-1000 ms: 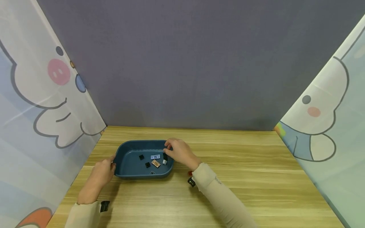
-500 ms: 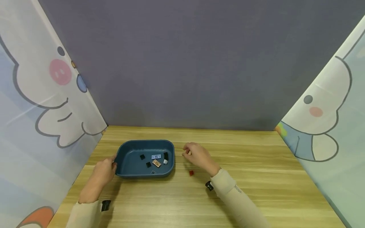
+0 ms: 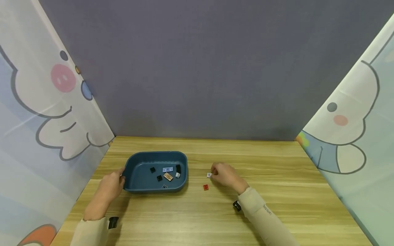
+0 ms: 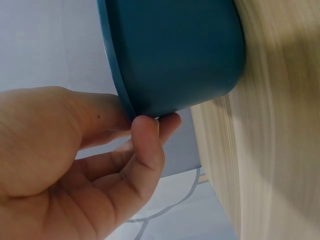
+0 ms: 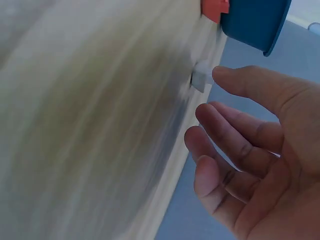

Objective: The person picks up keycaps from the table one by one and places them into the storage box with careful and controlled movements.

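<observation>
At the left end of a dark blue plastic tray (image 3: 154,190), my left hand (image 3: 109,186) pinches the rim between thumb and fingers, as the left wrist view shows close up. My right hand (image 3: 226,176) is low over the table to the right of the tray, beside a small white printed tile (image 3: 209,175). In the right wrist view the thumb tip overlaps the white tile (image 5: 200,76), while the other fingers are loosely bent, with a gap between them and the thumb. A small red piece (image 3: 206,187) lies nearer the front, left of the right hand.
Inside the tray are several small pieces: black ones (image 3: 153,169), a light blue printed tile (image 3: 167,169), an orange printed tile (image 3: 168,176) and a white block (image 3: 177,175). A grey panel (image 3: 197,68) stands behind the wooden table (image 3: 261,164), with cartoon-printed sheets (image 3: 354,119) at both sides.
My right hand has moved from over the tray's right end, where it left a black piece, rightward to the white tile. The red piece has come into full view. My left hand stays on the rim.
</observation>
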A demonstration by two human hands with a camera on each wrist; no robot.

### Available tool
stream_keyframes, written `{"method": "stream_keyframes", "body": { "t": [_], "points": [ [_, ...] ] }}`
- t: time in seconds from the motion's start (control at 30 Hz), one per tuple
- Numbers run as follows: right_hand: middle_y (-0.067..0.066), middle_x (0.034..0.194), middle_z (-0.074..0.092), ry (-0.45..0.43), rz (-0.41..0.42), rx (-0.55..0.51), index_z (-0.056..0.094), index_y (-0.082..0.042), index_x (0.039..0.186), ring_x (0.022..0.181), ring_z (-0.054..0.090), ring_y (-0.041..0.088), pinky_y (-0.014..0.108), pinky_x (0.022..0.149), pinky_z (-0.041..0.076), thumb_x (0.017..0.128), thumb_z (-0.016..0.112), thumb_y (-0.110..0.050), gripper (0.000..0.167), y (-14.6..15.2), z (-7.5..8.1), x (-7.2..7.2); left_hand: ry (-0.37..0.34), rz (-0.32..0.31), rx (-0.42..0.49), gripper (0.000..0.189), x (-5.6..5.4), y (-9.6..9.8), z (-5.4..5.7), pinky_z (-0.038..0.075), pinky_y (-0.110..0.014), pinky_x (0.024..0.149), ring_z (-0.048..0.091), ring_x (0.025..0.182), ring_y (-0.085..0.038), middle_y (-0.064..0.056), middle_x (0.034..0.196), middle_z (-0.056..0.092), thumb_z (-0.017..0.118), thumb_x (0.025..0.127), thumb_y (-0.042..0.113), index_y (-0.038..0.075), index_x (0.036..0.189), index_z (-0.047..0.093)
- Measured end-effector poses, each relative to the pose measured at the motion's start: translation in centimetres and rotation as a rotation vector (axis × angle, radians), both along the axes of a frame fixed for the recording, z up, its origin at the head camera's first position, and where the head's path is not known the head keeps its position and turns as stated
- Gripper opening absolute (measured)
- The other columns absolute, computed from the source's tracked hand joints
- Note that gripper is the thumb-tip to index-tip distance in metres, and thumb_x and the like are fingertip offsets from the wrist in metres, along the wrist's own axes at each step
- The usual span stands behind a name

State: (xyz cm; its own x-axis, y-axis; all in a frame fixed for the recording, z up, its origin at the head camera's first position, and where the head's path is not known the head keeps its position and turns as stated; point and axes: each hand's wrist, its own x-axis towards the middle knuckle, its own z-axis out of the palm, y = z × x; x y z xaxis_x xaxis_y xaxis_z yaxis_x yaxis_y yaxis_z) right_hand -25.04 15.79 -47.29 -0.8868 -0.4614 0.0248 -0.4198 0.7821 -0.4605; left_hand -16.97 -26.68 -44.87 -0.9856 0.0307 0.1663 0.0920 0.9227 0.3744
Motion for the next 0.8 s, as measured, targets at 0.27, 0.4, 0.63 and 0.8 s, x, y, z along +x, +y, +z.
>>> {"method": "stream_keyframes", "body": {
  "t": [0.27, 0.4, 0.63, 0.8],
  "points": [
    [-0.001, 0.087, 0.067, -0.011, -0.004, 0.014, 0.07, -0.008, 0.1, 0.077, 0.061, 0.014, 0.036, 0.067, 0.051, 0.089, 0.073, -0.012, 0.012, 0.08, -0.62, 0.1, -0.009, 0.007, 0.006, 0.038, 0.04, -0.02, -0.03, 0.045, -0.044, 0.053, 0.052, 0.056, -0.025, -0.034, 0.096, 0.065, 0.058, 0.092, -0.004, -0.021, 0.126, 0.055],
    [-0.002, 0.087, 0.066, -0.034, -0.009, 0.009, 0.071, -0.008, 0.102, 0.077, 0.06, 0.013, 0.035, 0.068, 0.051, 0.09, 0.072, -0.013, 0.014, 0.0, -0.86, 0.15, -0.001, 0.004, 0.007, 0.038, 0.01, -0.04, -0.08, 0.044, -0.043, 0.052, 0.051, 0.054, -0.024, -0.034, 0.095, 0.065, 0.058, 0.092, -0.005, -0.021, 0.126, 0.054],
    [-0.003, 0.084, 0.064, -0.034, -0.016, 0.001, 0.07, -0.008, 0.099, 0.074, 0.058, 0.012, 0.035, 0.067, 0.05, 0.09, 0.073, -0.013, 0.011, -0.19, -0.77, 0.29, 0.001, 0.003, 0.008, 0.038, -0.01, -0.08, -0.09, 0.042, -0.041, 0.05, 0.048, 0.052, -0.023, -0.032, 0.091, 0.065, 0.058, 0.093, -0.004, -0.021, 0.126, 0.054],
    [-0.002, 0.085, 0.065, -0.018, -0.011, 0.004, 0.071, -0.008, 0.1, 0.075, 0.059, 0.012, 0.035, 0.067, 0.05, 0.09, 0.072, -0.013, 0.011, -0.18, -0.92, 0.19, -0.005, 0.001, 0.01, 0.038, 0.02, -0.06, -0.1, 0.04, -0.04, 0.049, 0.046, 0.05, -0.022, -0.032, 0.089, 0.065, 0.058, 0.093, -0.004, -0.021, 0.127, 0.054]
  ]
}}
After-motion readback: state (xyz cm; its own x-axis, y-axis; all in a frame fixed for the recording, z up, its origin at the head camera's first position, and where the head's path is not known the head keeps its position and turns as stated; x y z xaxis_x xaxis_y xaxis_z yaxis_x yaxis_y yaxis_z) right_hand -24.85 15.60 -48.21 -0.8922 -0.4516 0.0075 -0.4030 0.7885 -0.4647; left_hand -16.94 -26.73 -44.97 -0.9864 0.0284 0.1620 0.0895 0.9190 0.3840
